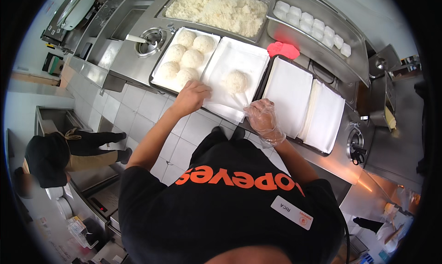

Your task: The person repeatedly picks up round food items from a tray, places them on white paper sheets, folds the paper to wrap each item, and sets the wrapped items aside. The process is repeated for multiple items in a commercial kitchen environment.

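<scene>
A mound of cooked rice (237, 81) rests on white paper sheets (241, 55) in the middle of a dark tray. My bare left hand (193, 95) is at the left edge of these sheets, fingers curled; whether it pinches the paper is hard to tell. My right hand (263, 117), in a clear plastic glove, has its fingertips closed at the near right corner of the sheets, where the paper is creased. Several more rice mounds (192, 58) stand close together on paper in the tray's left part, just beyond my left hand.
Behind stand a steel pan of loose rice (221, 8) and a deep steel pan (321, 57) holding white cups (312, 24). A red cloth (283, 50) lies between. To the right is a tray with paper stacks (290, 95). A round well (150, 43) holds a white-handled utensil. Another person (51, 157) is at left.
</scene>
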A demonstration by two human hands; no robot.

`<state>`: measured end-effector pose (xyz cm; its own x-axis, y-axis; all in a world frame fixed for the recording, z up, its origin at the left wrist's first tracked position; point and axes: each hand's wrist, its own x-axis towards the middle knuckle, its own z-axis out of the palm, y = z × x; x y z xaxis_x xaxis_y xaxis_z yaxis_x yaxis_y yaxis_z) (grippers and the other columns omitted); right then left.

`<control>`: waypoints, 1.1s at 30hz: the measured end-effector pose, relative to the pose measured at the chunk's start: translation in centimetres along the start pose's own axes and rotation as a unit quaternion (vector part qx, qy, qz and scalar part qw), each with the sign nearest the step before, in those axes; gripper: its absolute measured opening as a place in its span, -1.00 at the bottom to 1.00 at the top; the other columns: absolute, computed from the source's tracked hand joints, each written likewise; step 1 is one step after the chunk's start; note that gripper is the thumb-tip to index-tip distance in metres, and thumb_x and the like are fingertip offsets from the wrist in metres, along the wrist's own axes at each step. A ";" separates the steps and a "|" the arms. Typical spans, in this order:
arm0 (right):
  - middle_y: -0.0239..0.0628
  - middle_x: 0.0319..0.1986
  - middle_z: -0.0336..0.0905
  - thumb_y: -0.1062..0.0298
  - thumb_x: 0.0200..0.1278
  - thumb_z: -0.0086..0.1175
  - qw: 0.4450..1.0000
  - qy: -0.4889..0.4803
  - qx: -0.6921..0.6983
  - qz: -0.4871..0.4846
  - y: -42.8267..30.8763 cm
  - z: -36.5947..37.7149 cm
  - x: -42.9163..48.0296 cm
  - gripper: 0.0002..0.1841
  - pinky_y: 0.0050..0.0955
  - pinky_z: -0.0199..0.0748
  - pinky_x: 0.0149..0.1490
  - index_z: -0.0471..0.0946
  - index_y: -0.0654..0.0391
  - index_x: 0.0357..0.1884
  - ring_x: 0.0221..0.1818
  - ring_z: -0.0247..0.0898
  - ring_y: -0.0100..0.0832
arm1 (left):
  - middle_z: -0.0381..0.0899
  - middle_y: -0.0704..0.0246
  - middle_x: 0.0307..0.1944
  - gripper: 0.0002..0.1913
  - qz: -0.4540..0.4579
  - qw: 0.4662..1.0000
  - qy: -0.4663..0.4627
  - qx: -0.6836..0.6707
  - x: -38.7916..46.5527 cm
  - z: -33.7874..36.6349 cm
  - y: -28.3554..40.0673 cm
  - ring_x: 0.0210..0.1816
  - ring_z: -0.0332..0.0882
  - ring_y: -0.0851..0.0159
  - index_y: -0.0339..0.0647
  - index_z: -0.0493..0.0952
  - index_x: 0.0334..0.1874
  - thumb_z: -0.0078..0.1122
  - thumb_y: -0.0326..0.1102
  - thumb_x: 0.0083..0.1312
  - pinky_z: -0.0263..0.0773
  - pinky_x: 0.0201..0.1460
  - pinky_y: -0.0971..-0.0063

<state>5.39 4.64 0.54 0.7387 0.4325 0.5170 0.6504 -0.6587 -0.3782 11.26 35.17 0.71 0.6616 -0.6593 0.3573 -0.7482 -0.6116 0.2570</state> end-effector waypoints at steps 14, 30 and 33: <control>-0.28 -0.09 0.60 0.48 -0.04 0.25 0.991 -0.010 0.060 0.118 -1.1 1.4 0.1 -0.68 -0.13 0.39 0.09 0.64 0.04 -0.15 -0.05 0.48 -0.14 | 0.72 0.34 -0.08 -0.74 0.019 0.975 -0.081 -0.208 0.7 -0.3 -3.8 -0.03 0.68 0.15 -0.14 0.56 -0.16 0.31 -0.57 0.11 0.51 0.06 0.28; -0.11 -0.42 0.55 0.33 0.31 0.13 0.941 0.078 0.041 0.326 -0.9 3.9 0.7 -0.87 -0.11 0.41 -0.05 0.62 0.15 -0.31 -0.16 0.46 -0.05 | 0.58 0.18 -0.47 -0.84 -0.108 0.959 -0.013 -0.262 3.9 0.2 -3.2 -0.39 0.57 0.00 -0.22 0.54 -0.24 0.20 -0.27 0.41 0.46 -0.31 0.19; -0.01 -0.50 0.50 0.21 0.46 0.06 0.894 0.135 0.072 0.420 0.0 5.3 2.7 -0.72 -0.09 0.37 -0.19 0.51 0.20 -0.38 -0.31 0.42 0.02 | 0.53 0.06 -0.58 -0.73 -0.183 0.963 0.046 -0.193 6.0 2.6 -2.4 -0.48 0.56 -0.12 -0.27 0.47 -0.32 0.10 -0.20 0.48 0.44 -0.43 0.12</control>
<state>8.32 9.04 -2.19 0.9206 -0.3549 0.1628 -0.0837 -0.5867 -0.8055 17.13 31.51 -0.13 0.8904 -0.3783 0.2531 -0.4404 -0.5755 0.6890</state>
